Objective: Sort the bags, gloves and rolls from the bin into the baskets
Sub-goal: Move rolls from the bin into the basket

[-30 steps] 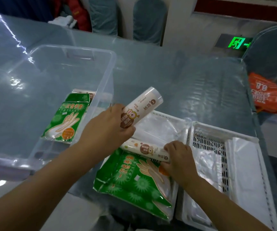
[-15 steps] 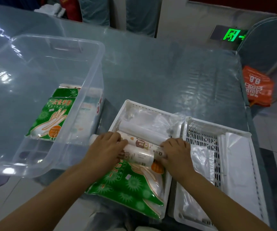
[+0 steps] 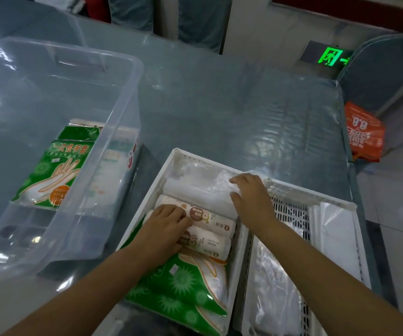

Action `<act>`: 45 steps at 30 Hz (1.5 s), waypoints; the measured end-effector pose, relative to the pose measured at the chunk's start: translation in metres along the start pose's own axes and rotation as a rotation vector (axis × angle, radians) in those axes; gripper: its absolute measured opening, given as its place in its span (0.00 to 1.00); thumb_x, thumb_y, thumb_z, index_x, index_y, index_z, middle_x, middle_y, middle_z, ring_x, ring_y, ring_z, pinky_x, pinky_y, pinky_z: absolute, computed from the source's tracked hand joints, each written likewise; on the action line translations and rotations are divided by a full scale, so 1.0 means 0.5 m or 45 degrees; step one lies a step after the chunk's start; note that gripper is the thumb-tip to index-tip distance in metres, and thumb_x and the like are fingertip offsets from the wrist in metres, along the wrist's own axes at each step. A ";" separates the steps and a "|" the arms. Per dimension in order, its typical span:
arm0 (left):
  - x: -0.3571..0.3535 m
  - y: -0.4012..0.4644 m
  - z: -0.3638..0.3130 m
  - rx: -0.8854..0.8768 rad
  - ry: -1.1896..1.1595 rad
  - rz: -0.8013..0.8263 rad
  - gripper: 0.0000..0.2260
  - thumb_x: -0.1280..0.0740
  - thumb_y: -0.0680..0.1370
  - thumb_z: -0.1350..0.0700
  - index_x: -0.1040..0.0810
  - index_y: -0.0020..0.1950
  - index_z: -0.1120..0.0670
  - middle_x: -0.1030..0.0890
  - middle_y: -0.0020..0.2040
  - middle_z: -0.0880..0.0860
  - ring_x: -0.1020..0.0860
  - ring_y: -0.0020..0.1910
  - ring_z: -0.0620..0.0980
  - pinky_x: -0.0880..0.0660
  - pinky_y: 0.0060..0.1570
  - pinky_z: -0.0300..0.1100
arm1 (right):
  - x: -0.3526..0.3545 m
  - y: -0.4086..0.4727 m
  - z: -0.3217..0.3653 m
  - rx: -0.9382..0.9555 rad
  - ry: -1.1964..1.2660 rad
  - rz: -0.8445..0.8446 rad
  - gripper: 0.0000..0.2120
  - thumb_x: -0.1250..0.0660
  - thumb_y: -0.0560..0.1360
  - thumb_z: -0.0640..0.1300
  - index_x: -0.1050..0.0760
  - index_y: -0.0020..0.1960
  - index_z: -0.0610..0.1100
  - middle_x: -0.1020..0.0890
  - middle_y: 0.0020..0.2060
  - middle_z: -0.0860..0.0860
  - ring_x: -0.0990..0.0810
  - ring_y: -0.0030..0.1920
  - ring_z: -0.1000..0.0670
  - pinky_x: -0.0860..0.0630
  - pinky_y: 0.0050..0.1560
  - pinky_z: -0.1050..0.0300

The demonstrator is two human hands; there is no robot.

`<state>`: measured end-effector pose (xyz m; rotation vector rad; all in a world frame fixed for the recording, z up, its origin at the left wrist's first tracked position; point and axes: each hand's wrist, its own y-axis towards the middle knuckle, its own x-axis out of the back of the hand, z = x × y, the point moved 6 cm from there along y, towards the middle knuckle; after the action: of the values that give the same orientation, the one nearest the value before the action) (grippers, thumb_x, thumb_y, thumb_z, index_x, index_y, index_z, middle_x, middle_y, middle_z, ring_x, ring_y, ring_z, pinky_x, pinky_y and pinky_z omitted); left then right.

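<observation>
A clear plastic bin [image 3: 123, 132] at the left holds a green glove pack [image 3: 57, 166] and some pale packets. The left white basket [image 3: 147, 197] holds a plain white roll [image 3: 195, 192], two printed rolls [image 3: 210, 218] [image 3: 207, 241] and a green glove pack [image 3: 181, 287]. My left hand [image 3: 164, 226] lies flat on the printed rolls, fingers pressing them. My right hand [image 3: 251, 197] rests on the right end of the plain white roll, fingers spread. The right white basket [image 3: 355, 238] holds clear plastic bags [image 3: 273, 287].
The baskets stand side by side at the near edge of a table under a shiny plastic cover [image 3: 232, 112]. An orange bag [image 3: 363, 132] hangs off the table's right edge. Covered chairs stand behind the table, and tiled floor lies to the right.
My left hand brought a printed roll down from the air into the left basket and now presses on it. My right hand shifted from the printed roll up to the plain white roll.
</observation>
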<state>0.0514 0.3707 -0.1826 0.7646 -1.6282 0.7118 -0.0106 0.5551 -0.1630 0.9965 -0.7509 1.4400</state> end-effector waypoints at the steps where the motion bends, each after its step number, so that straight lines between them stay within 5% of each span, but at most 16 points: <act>1: 0.000 -0.001 0.002 -0.009 0.014 -0.011 0.27 0.22 0.53 0.46 0.20 0.50 0.49 0.20 0.46 0.49 0.22 0.46 0.51 0.23 0.48 0.44 | -0.013 0.019 0.007 0.013 -0.025 0.056 0.14 0.37 0.74 0.38 0.27 0.60 0.41 0.25 0.58 0.47 0.31 0.60 0.47 0.34 0.60 0.54; 4: -0.006 0.002 0.011 -0.040 0.008 0.043 0.31 0.26 0.58 0.40 0.24 0.59 0.47 0.22 0.55 0.50 0.25 0.56 0.52 0.29 0.60 0.47 | -0.057 0.060 0.023 0.105 -0.184 0.188 0.16 0.40 0.75 0.35 0.30 0.63 0.40 0.27 0.61 0.46 0.30 0.60 0.46 0.32 0.59 0.52; 6: -0.016 0.015 0.017 -0.074 -0.023 0.112 0.37 0.31 0.63 0.38 0.36 0.70 0.46 0.34 0.71 0.51 0.39 0.71 0.54 0.48 0.72 0.51 | -0.083 0.073 0.026 0.130 -0.304 0.267 0.17 0.40 0.75 0.34 0.30 0.63 0.42 0.27 0.62 0.45 0.29 0.59 0.45 0.30 0.57 0.52; 8: -0.019 0.038 0.029 -0.062 -0.059 0.141 0.44 0.33 0.65 0.34 0.47 0.75 0.47 0.51 0.77 0.51 0.59 0.75 0.49 0.68 0.71 0.49 | -0.101 0.081 0.021 0.074 -0.305 0.356 0.19 0.41 0.75 0.35 0.30 0.65 0.44 0.28 0.63 0.46 0.28 0.60 0.45 0.27 0.55 0.50; 10: -0.025 0.060 0.043 -0.036 -0.063 0.182 0.48 0.34 0.64 0.32 0.55 0.76 0.47 0.60 0.77 0.51 0.69 0.71 0.46 0.76 0.66 0.46 | -0.111 0.086 0.015 0.043 -0.232 0.446 0.20 0.40 0.75 0.38 0.30 0.66 0.49 0.28 0.64 0.48 0.27 0.61 0.45 0.26 0.56 0.50; 14: -0.047 0.073 0.053 -0.054 -0.042 0.291 0.51 0.37 0.63 0.29 0.61 0.75 0.47 0.62 0.77 0.51 0.72 0.70 0.45 0.76 0.65 0.48 | -0.115 0.092 0.005 0.086 -0.174 0.590 0.17 0.36 0.75 0.42 0.26 0.62 0.53 0.25 0.63 0.53 0.27 0.62 0.49 0.28 0.58 0.53; 17: -0.056 0.066 0.054 -0.055 -0.026 0.290 0.54 0.39 0.60 0.26 0.61 0.75 0.49 0.58 0.77 0.50 0.74 0.69 0.44 0.80 0.62 0.47 | -0.105 0.104 0.006 0.153 -0.247 0.505 0.20 0.31 0.71 0.46 0.26 0.62 0.51 0.25 0.62 0.52 0.29 0.62 0.49 0.28 0.58 0.51; 21: -0.059 0.051 0.044 -0.086 -0.055 0.316 0.55 0.39 0.58 0.25 0.62 0.75 0.48 0.57 0.77 0.50 0.77 0.67 0.44 0.79 0.63 0.48 | -0.116 0.111 0.022 0.253 -0.323 0.445 0.28 0.28 0.68 0.48 0.32 0.66 0.46 0.28 0.64 0.49 0.30 0.62 0.48 0.30 0.56 0.54; 27: -0.056 0.026 0.037 -0.067 -0.127 0.313 0.55 0.36 0.59 0.28 0.63 0.74 0.46 0.58 0.77 0.50 0.79 0.64 0.41 0.81 0.61 0.45 | -0.157 0.106 0.026 0.259 -0.464 0.537 0.39 0.30 0.69 0.50 0.44 0.73 0.41 0.35 0.71 0.44 0.37 0.69 0.44 0.42 0.70 0.51; 31: -0.059 0.019 0.036 -0.045 -0.068 0.307 0.55 0.37 0.61 0.28 0.66 0.74 0.48 0.68 0.73 0.49 0.75 0.67 0.46 0.78 0.63 0.48 | -0.158 0.114 0.034 0.234 -0.602 0.507 0.31 0.31 0.68 0.51 0.36 0.67 0.41 0.30 0.64 0.44 0.32 0.63 0.44 0.36 0.64 0.51; 35: -0.061 0.016 0.039 -0.042 -0.057 0.308 0.53 0.41 0.62 0.26 0.61 0.75 0.50 0.65 0.75 0.48 0.71 0.69 0.44 0.76 0.65 0.48 | -0.157 0.111 0.035 0.215 -0.735 0.494 0.26 0.33 0.70 0.54 0.31 0.62 0.41 0.26 0.59 0.43 0.29 0.59 0.44 0.33 0.61 0.50; 45: -0.055 0.010 0.031 -0.067 -0.050 0.344 0.50 0.38 0.65 0.30 0.60 0.76 0.50 0.68 0.72 0.51 0.73 0.68 0.48 0.78 0.62 0.47 | -0.147 0.098 0.037 0.151 -0.325 0.383 0.10 0.32 0.69 0.44 0.22 0.49 0.42 0.21 0.49 0.47 0.24 0.49 0.46 0.30 0.43 0.55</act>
<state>0.0419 0.3645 -0.2125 0.5282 -1.7991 0.8453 -0.0585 0.5002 -0.2159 1.2128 -1.0457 1.6479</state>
